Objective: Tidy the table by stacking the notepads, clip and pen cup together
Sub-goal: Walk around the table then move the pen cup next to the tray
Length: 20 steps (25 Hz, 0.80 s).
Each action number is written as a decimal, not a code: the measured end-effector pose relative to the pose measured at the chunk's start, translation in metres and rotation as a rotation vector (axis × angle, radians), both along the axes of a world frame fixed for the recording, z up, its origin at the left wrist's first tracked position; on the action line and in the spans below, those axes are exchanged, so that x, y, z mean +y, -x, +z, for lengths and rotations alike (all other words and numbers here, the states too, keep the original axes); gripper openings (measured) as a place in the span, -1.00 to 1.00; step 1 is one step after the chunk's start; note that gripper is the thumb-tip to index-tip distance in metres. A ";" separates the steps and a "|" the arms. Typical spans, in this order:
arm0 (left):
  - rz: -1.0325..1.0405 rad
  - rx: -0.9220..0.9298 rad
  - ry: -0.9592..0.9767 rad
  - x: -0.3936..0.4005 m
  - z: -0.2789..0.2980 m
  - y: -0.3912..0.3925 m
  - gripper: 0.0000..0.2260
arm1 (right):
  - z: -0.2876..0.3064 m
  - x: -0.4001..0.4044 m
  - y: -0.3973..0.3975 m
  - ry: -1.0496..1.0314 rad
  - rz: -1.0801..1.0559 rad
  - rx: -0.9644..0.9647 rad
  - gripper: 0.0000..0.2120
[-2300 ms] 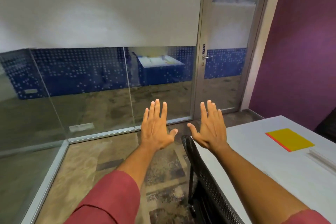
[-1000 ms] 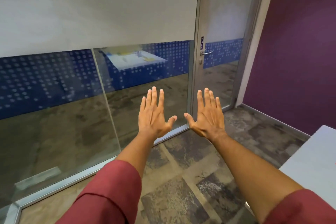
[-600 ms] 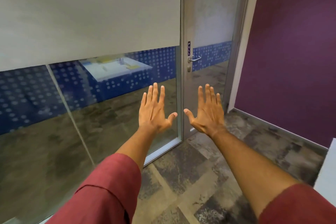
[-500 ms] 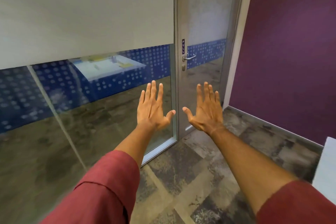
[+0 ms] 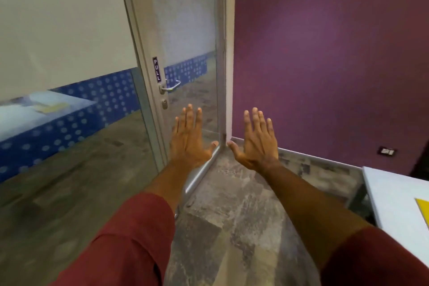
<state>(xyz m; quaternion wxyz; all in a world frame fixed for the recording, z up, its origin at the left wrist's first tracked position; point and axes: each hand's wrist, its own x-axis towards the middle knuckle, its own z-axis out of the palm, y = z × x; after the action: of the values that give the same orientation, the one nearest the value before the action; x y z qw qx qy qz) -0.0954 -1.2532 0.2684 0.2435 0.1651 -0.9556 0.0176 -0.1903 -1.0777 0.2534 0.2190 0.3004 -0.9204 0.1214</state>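
My left hand [image 5: 189, 139] and my right hand [image 5: 256, 140] are stretched out in front of me at arm's length, backs up, fingers spread, holding nothing. They hover over the floor near a glass door, far from the table. At the right edge a corner of the white table [image 5: 392, 195] shows, with a sliver of a yellow notepad [image 5: 423, 208] lying on it. The clip, the pen cup and any other notepads are out of view.
A glass door [image 5: 185, 58] with a PULL label and a metal handle [image 5: 170, 87] stands straight ahead. A frosted glass partition [image 5: 65, 53] runs along the left. A purple wall [image 5: 325, 53] fills the right. Patterned carpet [image 5: 232, 216] covers the floor below my arms.
The view has swung right: the door now sits in the centre, more purple wall shows, and the table corner with the yellow notepad has come back in. Both hands stay spread and empty.
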 end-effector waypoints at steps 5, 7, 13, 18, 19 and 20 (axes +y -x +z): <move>-0.182 0.005 0.000 -0.031 0.006 0.121 -0.07 | 0.006 -0.021 0.087 -0.002 -0.169 0.004 -0.06; -0.238 0.012 -0.012 -0.033 0.002 0.165 -0.06 | 0.004 -0.020 0.119 0.005 -0.236 0.009 -0.07; -0.382 -0.035 -0.003 -0.018 -0.027 0.312 -0.07 | -0.021 -0.002 0.236 0.024 -0.382 0.002 -0.08; -0.490 -0.039 0.009 0.015 -0.029 0.450 -0.09 | -0.025 0.031 0.358 0.025 -0.496 0.002 -0.08; -0.503 -0.033 0.008 0.022 -0.028 0.476 -0.09 | -0.023 0.038 0.380 0.018 -0.515 0.006 -0.07; -0.514 -0.030 0.013 0.028 -0.025 0.500 -0.10 | -0.020 0.045 0.401 0.014 -0.531 0.011 -0.07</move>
<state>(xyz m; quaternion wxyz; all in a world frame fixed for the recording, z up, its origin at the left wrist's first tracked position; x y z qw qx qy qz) -0.5953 -1.2247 0.2436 0.2271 -0.0852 -0.9695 -0.0363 -0.5915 -1.0330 0.2330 0.2501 0.0474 -0.9649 0.0643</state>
